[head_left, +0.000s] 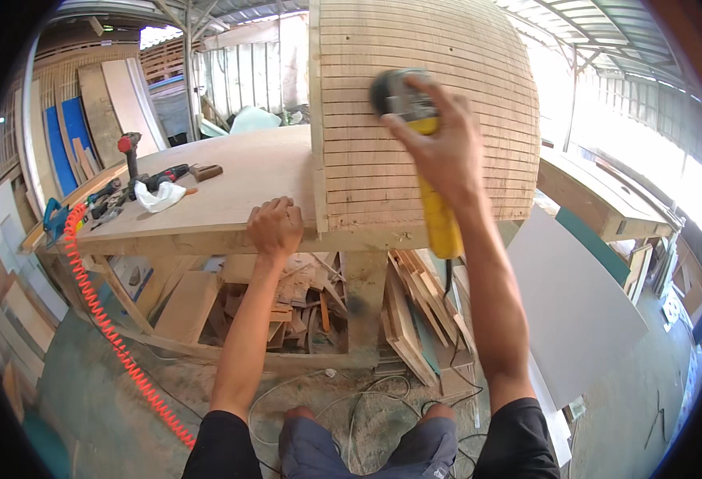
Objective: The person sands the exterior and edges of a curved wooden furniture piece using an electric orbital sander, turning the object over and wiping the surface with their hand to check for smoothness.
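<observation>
My right hand (451, 152) grips a yellow angle grinder (440, 227), its fingers over the grey gear head. The grinder's dark round disc is against or just in front of a curved wooden panel (479, 96), whose face has many parallel cuts running across it. From this view I cannot tell whether the disc touches the wood. The grinder's body points down, with its cord hanging below. My left hand (276, 227) rests closed in a fist on the front edge of the wooden workbench (231, 172), just left of the panel.
Power tools, including a nailer-like tool (131, 152), and a white bag (159, 195) lie on the bench's left side. A red coiled air hose (115, 339) hangs from that corner. Wood scraps (295, 295) fill the space below. Cords cross the floor; a large white sheet (571, 311) leans at right.
</observation>
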`<state>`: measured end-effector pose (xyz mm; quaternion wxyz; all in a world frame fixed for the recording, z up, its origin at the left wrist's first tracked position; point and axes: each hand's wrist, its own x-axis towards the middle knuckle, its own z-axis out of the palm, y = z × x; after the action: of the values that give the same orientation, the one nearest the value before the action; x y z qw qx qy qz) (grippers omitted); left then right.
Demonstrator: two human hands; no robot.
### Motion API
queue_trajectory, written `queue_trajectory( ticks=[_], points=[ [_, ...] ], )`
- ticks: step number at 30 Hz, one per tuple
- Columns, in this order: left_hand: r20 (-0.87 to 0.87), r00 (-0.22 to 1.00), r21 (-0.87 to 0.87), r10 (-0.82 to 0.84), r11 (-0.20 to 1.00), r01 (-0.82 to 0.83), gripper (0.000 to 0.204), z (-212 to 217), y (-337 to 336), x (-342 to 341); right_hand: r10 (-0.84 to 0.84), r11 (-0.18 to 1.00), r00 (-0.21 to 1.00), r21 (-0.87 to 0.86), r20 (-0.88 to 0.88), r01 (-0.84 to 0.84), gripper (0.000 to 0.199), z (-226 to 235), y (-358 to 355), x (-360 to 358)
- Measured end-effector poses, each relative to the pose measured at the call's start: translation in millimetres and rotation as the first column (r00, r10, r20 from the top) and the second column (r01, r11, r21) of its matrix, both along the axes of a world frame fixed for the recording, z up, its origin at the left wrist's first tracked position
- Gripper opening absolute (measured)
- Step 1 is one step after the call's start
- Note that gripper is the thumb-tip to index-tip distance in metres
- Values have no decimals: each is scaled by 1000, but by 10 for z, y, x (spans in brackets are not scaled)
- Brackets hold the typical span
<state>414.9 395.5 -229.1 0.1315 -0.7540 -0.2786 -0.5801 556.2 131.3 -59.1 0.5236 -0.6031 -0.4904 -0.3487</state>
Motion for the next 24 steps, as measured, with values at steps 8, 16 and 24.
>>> queue_trajectory(
  ticks=[8,16,24],
  points=[
    [17,1000,23,-24,999,24,25,-62,26,-18,114,991,989,-79,92,-107,55,-217,281,-606],
    [-42,999,-28,29,999,-30,33,-4,7,-41,-14,985,990,166,-142,37,65,-266,-702,1042],
    [-53,999,26,-8,1000,9,30,-7,20,-30,11,971,912,221,-410,88,68,-283,-1248,1684]
  ],
)
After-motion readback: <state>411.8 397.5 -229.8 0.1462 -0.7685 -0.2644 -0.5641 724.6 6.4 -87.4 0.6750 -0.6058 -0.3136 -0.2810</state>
